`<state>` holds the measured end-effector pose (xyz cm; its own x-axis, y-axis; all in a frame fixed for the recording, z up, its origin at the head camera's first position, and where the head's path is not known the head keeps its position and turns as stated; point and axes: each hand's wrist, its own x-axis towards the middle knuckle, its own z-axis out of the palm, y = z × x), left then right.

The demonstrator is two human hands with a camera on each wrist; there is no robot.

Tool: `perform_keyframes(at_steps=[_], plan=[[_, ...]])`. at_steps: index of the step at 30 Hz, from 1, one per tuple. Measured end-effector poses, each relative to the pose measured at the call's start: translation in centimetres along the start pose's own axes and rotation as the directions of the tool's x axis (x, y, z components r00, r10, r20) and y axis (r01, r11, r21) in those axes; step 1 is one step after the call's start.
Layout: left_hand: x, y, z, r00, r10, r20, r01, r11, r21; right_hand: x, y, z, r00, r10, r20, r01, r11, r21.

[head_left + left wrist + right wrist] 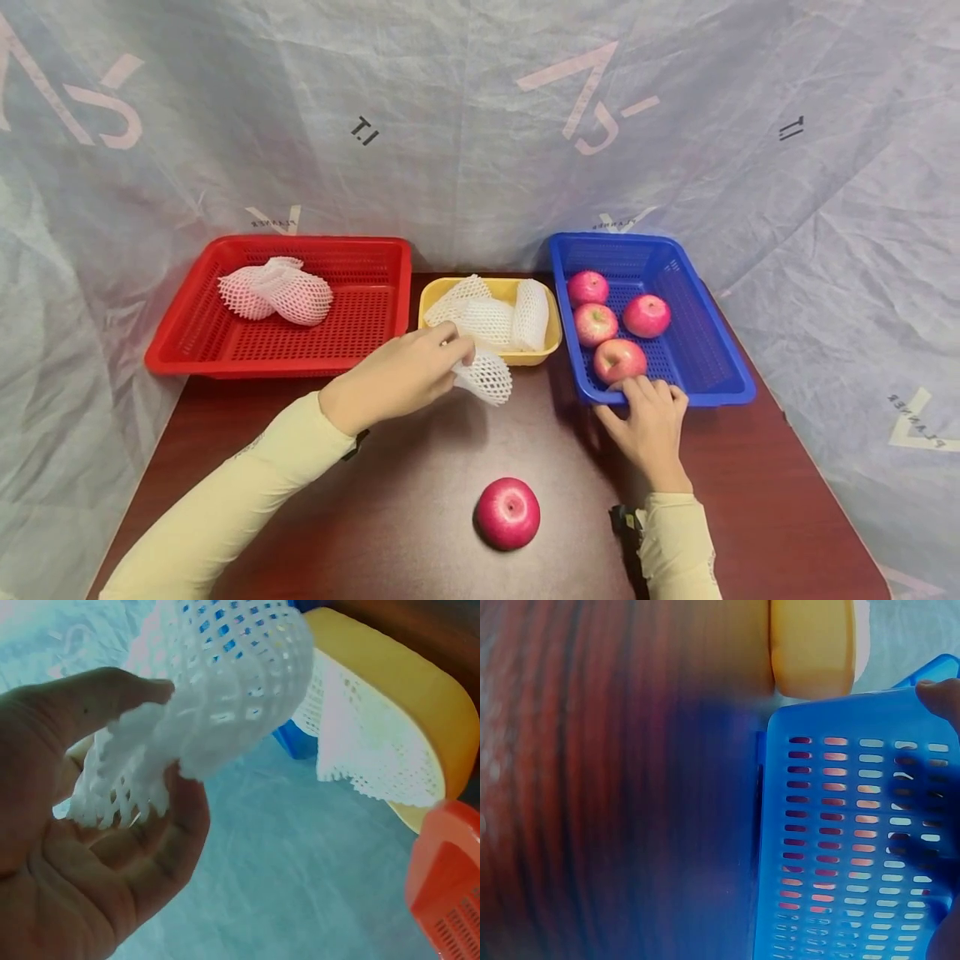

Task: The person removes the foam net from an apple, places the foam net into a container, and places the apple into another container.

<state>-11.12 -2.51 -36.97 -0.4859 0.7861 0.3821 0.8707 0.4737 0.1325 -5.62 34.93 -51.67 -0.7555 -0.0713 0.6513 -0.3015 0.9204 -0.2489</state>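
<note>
Between thumb and fingers, my left hand (408, 371) pinches a white foam fruit net (486, 377), which hangs just in front of the yellow basket (528, 358). The left wrist view shows this foam net (225, 690) close up, with its lower edge in the grip. My right hand (651, 425) grips the near rim of the blue basket (708, 367), fingers over the edge and thumb outside. An apple (621, 360) lies right beside those fingertips. In the right wrist view, the perforated wall of the blue basket (847, 825) hides most of the contents.
One red apple (508, 513) sits alone on the brown table (420, 500). Several apples rest in the blue basket. White foam nets (487, 321) fill the yellow basket. At left, a red basket (360, 333) contains apples in foam nets (300, 296). Grey sheeting (465, 167) hangs behind.
</note>
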Motion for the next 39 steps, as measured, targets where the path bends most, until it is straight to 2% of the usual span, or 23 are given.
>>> perform_keyframes(at_steps=[5, 9, 12, 15, 17, 18, 20, 21, 24, 25, 26, 27, 28, 29, 31, 33, 35, 39], plan=[[1.8, -1.7, 0.6, 0.998, -0.059, -0.025, 0.060, 0.998, 0.029, -0.1, 0.1, -0.1, 1.000, 0.003, -0.008, -0.003, 1.000, -0.001], [4.4, -3.2, 1.2, 0.992, -0.119, -0.039, 0.123, 0.988, 0.098, -0.1, 0.3, -0.2, 1.000, 0.008, -0.013, -0.008, 1.000, -0.005], [6.7, -4.2, 2.2, 0.987, -0.155, -0.037, 0.159, 0.971, 0.178, -0.2, 0.5, 0.0, 1.000, 0.007, -0.011, -0.007, 1.000, -0.005], [8.6, -5.0, 3.7, 0.978, -0.206, 0.002, 0.200, 0.949, 0.244, -0.3, 0.5, 0.2, 1.000, 0.004, -0.011, -0.004, 1.000, -0.004], [9.6, -5.6, 5.0, 0.964, -0.257, 0.063, 0.232, 0.936, 0.266, -0.4, 0.4, 0.4, 1.000, 0.005, -0.007, -0.005, 1.000, -0.002], [9.8, -5.8, 5.7, 0.952, -0.285, 0.109, 0.247, 0.930, 0.271, -0.4, 0.4, 0.5, 1.000, 0.005, -0.004, -0.005, 1.000, -0.002], [10.1, -6.3, 7.0, 0.914, -0.337, 0.228, 0.273, 0.923, 0.271, -0.5, 0.2, 0.6, 1.000, 0.008, 0.002, -0.008, 1.000, 0.004], [10.0, -6.5, 7.6, 0.881, -0.362, 0.304, 0.286, 0.920, 0.269, -0.5, 0.1, 0.6, 1.000, 0.009, 0.006, -0.009, 1.000, 0.005], [9.6, -6.9, 9.1, 0.746, -0.410, 0.525, 0.328, 0.912, 0.247, -0.7, -0.1, 0.6, 1.000, 0.011, 0.017, -0.011, 1.000, 0.003], [9.4, -7.0, 9.5, 0.706, -0.418, 0.572, 0.342, 0.908, 0.242, -0.7, -0.1, 0.6, 1.000, 0.012, 0.016, -0.012, 1.000, 0.004], [9.3, -7.1, 9.7, 0.674, -0.424, 0.605, 0.354, 0.904, 0.239, -0.7, -0.1, 0.6, 1.000, 0.012, 0.014, -0.012, 1.000, 0.004], [9.2, -7.1, 9.9, 0.650, -0.427, 0.629, 0.368, 0.900, 0.232, -0.7, -0.1, 0.5, 1.000, 0.011, 0.009, -0.011, 1.000, 0.002], [9.2, -7.2, 10.0, 0.640, -0.428, 0.638, 0.376, 0.899, 0.226, -0.7, -0.1, 0.5, 1.000, 0.010, 0.005, -0.010, 1.000, 0.003], [9.2, -7.2, 10.0, 0.638, -0.429, 0.639, 0.381, 0.897, 0.222, -0.7, -0.1, 0.4, 1.000, 0.009, 0.000, -0.009, 1.000, 0.003], [9.3, -7.1, 9.8, 0.645, -0.426, 0.635, 0.383, 0.899, 0.213, -0.6, 0.0, 0.4, 1.000, 0.006, -0.009, -0.006, 1.000, 0.002], [9.4, -7.0, 9.5, 0.659, -0.422, 0.623, 0.376, 0.902, 0.214, -0.4, 0.0, 0.3, 1.000, 0.003, -0.011, -0.003, 1.000, 0.000], [9.3, -6.8, 9.1, 0.687, -0.419, 0.594, 0.357, 0.906, 0.227, -0.4, 0.1, 0.3, 1.000, 0.005, -0.002, -0.005, 1.000, -0.002], [8.8, -5.7, 7.8, 0.753, -0.438, 0.490, 0.342, 0.898, 0.277, -0.1, 0.1, 0.0, 1.000, 0.008, 0.022, -0.008, 1.000, -0.017]])
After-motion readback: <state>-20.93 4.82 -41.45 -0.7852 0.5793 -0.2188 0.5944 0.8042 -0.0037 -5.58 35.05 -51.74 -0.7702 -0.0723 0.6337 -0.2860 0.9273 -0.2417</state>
